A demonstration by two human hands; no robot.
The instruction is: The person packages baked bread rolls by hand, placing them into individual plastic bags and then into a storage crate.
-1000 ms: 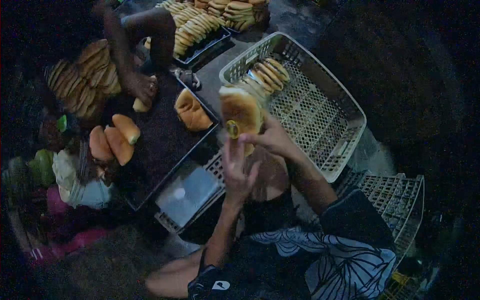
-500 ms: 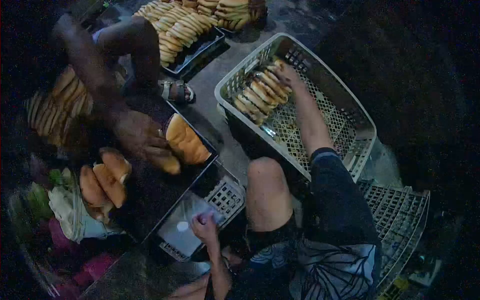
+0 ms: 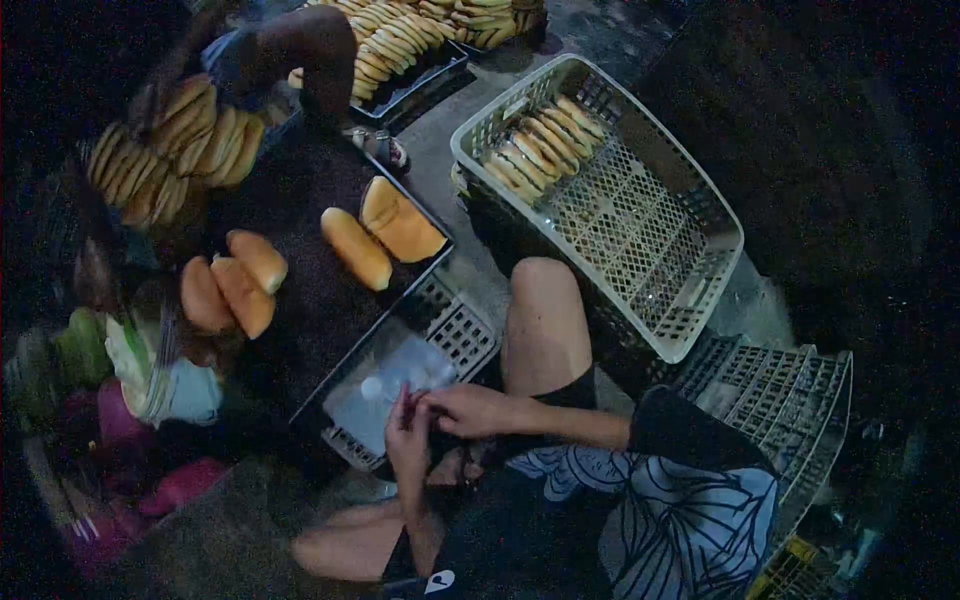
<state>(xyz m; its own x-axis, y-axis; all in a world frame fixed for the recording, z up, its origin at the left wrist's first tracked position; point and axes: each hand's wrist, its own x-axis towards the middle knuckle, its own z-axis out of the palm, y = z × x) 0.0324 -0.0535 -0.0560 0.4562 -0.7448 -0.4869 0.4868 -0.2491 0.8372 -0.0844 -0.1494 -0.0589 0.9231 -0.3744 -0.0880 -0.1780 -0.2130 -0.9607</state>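
Note:
My left hand (image 3: 407,435) and my right hand (image 3: 465,410) meet in front of my bent knee, their fingers closed at the near edge of a clear plastic bag (image 3: 430,372). Just beyond them, more pale, see-through plastic bags (image 3: 355,410) lie flat on a small dark crate (image 3: 465,335). To the right stands a large pale plastic basket (image 3: 715,290), where several bread rolls (image 3: 548,148) are lined up along the far left end. Exactly how the fingertips grip the plastic is too dim to make out.
Left of the crate, a dark tray (image 3: 330,390) carries loose bread rolls (image 3: 357,250). Another person's arm (image 3: 95,265) is at the far left, beside stacked rolls (image 3: 180,150). More rolls (image 3: 400,40) fill a back tray. A slatted crate (image 3: 780,400) stands at my right.
My right hand has left the rolls in the basket and come to my left hand. The other person's hand has withdrawn from the tray, where a roll now lies beside another.

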